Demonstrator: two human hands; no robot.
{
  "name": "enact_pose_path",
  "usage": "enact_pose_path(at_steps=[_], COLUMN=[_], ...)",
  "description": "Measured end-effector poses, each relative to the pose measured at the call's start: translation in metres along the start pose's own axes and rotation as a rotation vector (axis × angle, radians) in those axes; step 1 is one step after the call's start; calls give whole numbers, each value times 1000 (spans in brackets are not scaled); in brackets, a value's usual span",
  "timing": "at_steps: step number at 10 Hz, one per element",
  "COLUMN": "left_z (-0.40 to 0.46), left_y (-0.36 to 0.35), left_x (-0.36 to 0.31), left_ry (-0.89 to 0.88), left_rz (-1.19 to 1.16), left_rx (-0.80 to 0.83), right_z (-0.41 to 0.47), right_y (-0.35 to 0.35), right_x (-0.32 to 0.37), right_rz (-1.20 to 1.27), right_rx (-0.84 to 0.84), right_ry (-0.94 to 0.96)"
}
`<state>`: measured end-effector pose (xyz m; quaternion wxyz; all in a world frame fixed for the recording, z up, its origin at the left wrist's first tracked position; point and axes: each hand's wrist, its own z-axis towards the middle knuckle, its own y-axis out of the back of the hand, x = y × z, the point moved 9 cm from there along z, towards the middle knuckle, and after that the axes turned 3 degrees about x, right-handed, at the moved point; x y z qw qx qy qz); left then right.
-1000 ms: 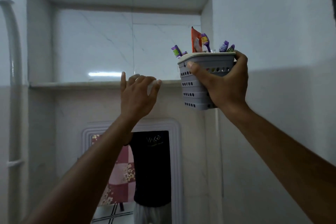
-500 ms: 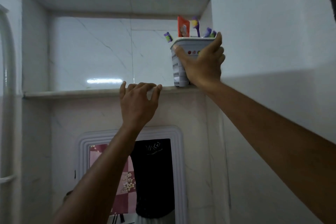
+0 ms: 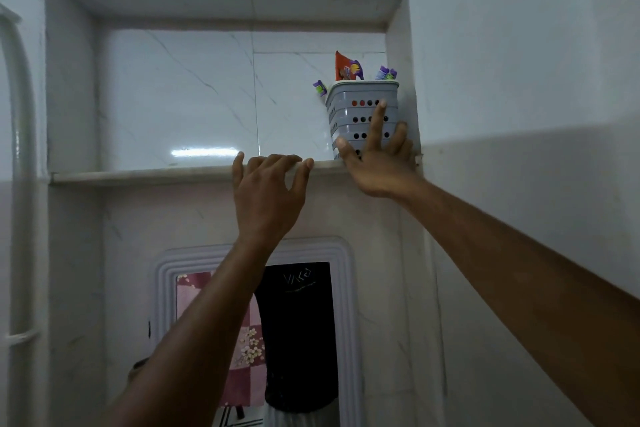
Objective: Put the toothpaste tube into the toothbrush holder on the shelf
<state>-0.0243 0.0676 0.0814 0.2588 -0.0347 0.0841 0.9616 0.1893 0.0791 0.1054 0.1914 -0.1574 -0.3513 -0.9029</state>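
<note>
A grey perforated toothbrush holder [image 3: 356,111] stands upright at the right end of the marble shelf [image 3: 138,176], close to the niche's right wall. The red toothpaste tube [image 3: 343,68] sticks up out of it among several purple toothbrushes [image 3: 386,73]. My right hand [image 3: 377,163] lies open against the holder's front, fingers spread, the index finger pointing up over the holes. My left hand [image 3: 266,191] rests with its fingertips curled on the shelf's front edge, left of the holder, holding nothing.
The shelf sits in a recessed wall niche with a marble back [image 3: 180,97]. A white pipe [image 3: 20,149] runs up the left side. Below the shelf hangs a white-framed mirror [image 3: 256,340] that reflects a person in a dark shirt.
My right hand carried the holder up onto the shelf's right end, then released its grip and now lies flat against the front. My left hand stayed at the shelf edge.
</note>
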Motion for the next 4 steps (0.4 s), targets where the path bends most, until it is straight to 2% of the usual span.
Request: enact_pose_path(at_steps=[1, 2, 3, 4], left_z=[-1, -2, -4, -11], left_y=[1, 2, 3, 5], left_x=[-1, -1, 0, 4], left_ry=[-3, -43, -102, -128], left_rz=[-7, -16, -34, -114], left_rx=[7, 55, 108, 141], right_z=[-6, -25, -48, -68], right_y=[7, 19, 30, 37], right_x=[0, -3, -3, -4], right_rz=[36, 70, 108, 114], right_rx=[-111, -349, -509, -557], right_ry=[40, 78, 175, 247])
